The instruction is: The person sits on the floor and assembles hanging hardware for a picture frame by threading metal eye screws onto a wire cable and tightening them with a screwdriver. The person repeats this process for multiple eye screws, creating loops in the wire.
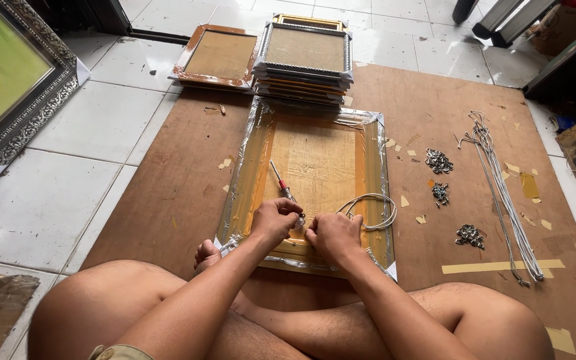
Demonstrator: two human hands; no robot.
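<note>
Crossed legs [168, 313] nearest camera; left hand [276, 220] closed round red-handled screwdriver [283, 187], right hand [331, 233] pinched shut on small fitting at lower rail of wrapped frame [315, 173] lying face-down on floor board [181, 173]; white cord [371, 208] beside; risk: tip slips, gouges backing or finger

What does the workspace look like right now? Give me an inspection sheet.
Surface: brown board laid on a white tiled floor.
Job's things: plastic-wrapped frame lying back up; red-handled screwdriver on it; white cord looped at its right edge.
Clutter: tape scraps, three piles of small metal hardware.
Grippers: left hand and right hand closed together at the frame's lower rail; what they pinch is hidden.
Cables: bundle of white cords at right.
Surroundings: stack of frames; ornate framed picture at left.
</note>
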